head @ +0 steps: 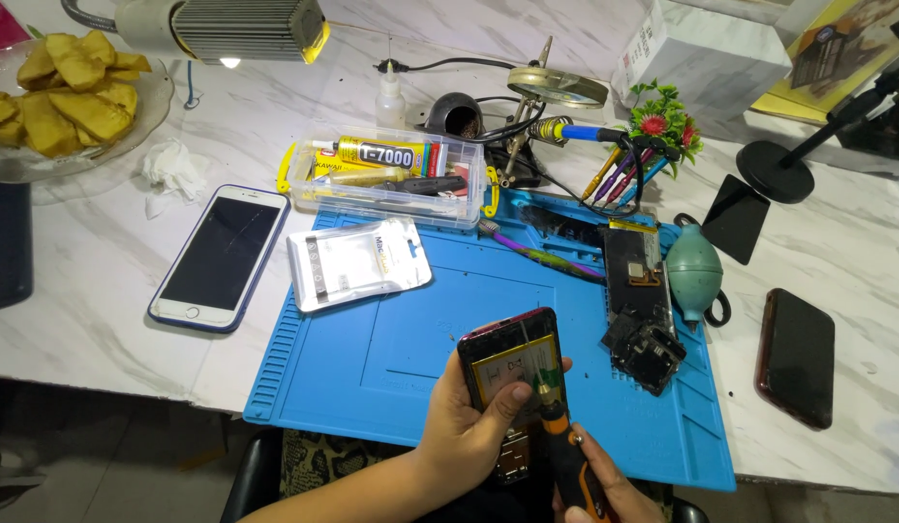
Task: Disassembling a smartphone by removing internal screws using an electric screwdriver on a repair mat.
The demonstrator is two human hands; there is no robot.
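Note:
My left hand (469, 421) grips an opened phone (512, 368) with a red frame, its yellow battery facing up, held over the front edge of the blue work mat (372, 358). My right hand (604, 484) holds an orange-and-black electric screwdriver (565, 450), whose tip rests on the phone's inside near the battery. My left thumb lies across the battery's lower part.
On the mat lie a white foil pouch (357, 261), a toothbrush (541, 254), phone parts (643, 310) and a green air blower (694, 271). A white phone (220, 255) lies to the left, a dark phone (796, 356) to the right. Behind them are a clear glue box (391, 179), a soldering stand (527, 116) and a plate of chips (62, 97).

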